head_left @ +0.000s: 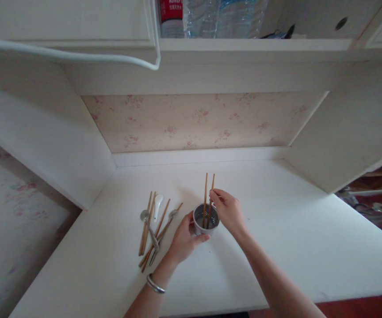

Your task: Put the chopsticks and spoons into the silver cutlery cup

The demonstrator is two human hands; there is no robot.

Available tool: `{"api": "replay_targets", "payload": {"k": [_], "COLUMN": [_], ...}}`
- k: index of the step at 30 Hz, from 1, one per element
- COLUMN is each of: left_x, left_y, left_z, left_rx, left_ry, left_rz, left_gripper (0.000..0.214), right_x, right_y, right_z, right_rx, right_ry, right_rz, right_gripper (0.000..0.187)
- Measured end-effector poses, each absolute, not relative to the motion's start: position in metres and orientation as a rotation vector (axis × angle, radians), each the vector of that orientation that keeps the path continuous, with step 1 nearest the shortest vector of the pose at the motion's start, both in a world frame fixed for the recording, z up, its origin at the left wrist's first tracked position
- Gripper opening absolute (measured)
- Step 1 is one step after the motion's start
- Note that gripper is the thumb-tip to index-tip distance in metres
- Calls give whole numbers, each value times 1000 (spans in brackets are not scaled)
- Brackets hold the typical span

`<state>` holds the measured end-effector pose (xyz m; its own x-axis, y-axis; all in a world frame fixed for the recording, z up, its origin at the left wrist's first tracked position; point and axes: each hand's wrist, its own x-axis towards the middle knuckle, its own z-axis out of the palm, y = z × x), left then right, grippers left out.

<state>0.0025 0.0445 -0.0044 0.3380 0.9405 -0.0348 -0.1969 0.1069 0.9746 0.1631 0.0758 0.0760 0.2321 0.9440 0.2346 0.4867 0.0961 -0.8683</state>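
Observation:
A round metal cup with holes in its bottom stands near the middle of the white desk. My left hand is wrapped round its left and near side. Two wooden chopsticks lean inside, their upper ends above the rim. My right hand pinches the right chopstick near its upper part, while the left chopstick is apart from my fingers. Left of the cup lie several loose chopsticks, a white spoon and two metal spoons, one crossing over chopsticks, the other partly among them.
The desk has side panels at left and right and a floral back wall. Above it, a shelf holds plastic bottles. A white cable hangs at the upper left.

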Motion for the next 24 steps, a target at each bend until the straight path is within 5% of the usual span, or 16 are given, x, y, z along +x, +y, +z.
{"api": "replay_targets", "payload": {"k": [24], "left_x": [3], "left_y": [44], "left_z": [-3], "left_rx": [1111], "left_ry": [877], "left_rz": [1000], "left_gripper": [79], "right_x": [146], "right_y": [74], "right_z": [70], "right_rx": [-1553], "right_ry": [-1401], "right_rz": [622], "right_gripper": [47]}}
